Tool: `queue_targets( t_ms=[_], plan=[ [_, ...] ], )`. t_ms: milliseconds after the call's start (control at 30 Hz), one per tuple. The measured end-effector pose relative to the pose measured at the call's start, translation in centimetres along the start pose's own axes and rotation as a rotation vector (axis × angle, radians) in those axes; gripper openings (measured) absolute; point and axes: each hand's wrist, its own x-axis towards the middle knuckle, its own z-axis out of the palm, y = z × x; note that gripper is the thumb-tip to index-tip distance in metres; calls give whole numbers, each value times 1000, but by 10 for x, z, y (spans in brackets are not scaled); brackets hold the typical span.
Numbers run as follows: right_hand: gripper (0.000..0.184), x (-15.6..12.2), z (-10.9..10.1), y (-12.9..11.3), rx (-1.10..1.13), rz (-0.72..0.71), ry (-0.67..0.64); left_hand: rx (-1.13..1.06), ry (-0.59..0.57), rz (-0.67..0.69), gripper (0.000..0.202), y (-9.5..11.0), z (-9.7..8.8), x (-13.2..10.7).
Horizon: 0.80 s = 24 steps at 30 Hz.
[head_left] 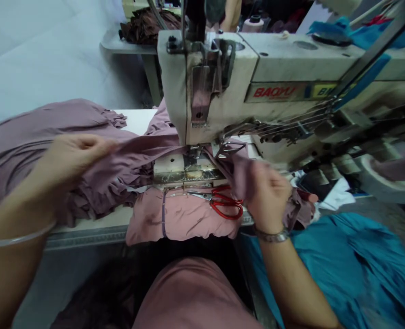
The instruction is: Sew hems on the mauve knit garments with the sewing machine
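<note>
A sewing machine (pixel 284 73) spans a pale desk (pixel 140 119), its needle end above mauve cloth (pixel 144 148) caught mid-job. A broad heap of that cloth, ruffled along its lower folds, covers the desk to the left; a narrow stretch runs from the heap to the presser foot (pixel 195 151), and more lies on the foot's right side. By that layout the work looks under way rather than complete, the cloth not yet clear of the machine. No finished seam can be made out, and how much remains cannot be told.

Teal cloth (pixel 346 269) lies in folds at lower right, well apart from the needle. A pink bundle (pixel 185 214), tied round with a dark strip, rests at the desk's front edge, just below the machine bed.

Both hands flank the foot. The left hand (pixel 75 153) reaches in over the heap, knuckles up, fingers curled, its grip apparently pinching the near end of the narrow stretch. The right hand (pixel 267 189) rises from below, wrist upright and fingers folded inward, its grip closed on a gathered end of mauve cloth; blur hides the exact fingertip contact on both.

Red-handled scissors (pixel 219 197) lie unheld atop the bundle, near the right hand. A pale band (pixel 20 241) circles the left wrist, a bracelet (pixel 271 235) the right.
</note>
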Motion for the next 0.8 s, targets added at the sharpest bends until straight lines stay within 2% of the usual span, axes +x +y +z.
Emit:
queue_targets(
  t_ms=[33, 67, 100, 133, 200, 267, 333, 467, 567, 667, 800],
  plan=[
    [25, -3, 11, -4, -146, -173, -267, -108, -66, 155, 41, 12, 13, 0],
    [26, -4, 19, -6, -298, -343, -485, -165, -194, 380, 35, 24, 28, 0],
    [29, -3, 24, -6, -445, -495, -663, -146, -246, 583, 34, 33, 45, 2],
    [33, 0, 25, -5, -587, -619, -770, -68, -205, 783, 38, 40, 61, 3],
    [40, 9, 20, 2, -825, -755, -803, 170, 3, 996, 33, 47, 88, 5],
    [47, 18, 10, 9, -950, -815, -788, 357, 202, 1096, 31, 46, 102, 5],
    [48, 21, 2, 12, -977, -874, -769, 439, 311, 1136, 31, 44, 106, 1],
    [41, 10, 5, 9, -887, -934, -690, 484, 372, 1104, 29, 49, 103, -11],
    [46, -3, 17, 4, -834, -848, -642, 500, 332, 1051, 29, 56, 103, -20],
    [47, -13, 26, 1, -819, -737, -569, 550, 286, 940, 35, 60, 107, -25],
    [43, -19, 32, -1, -769, -665, -529, 561, 329, 873, 37, 63, 114, -28]
  ],
)
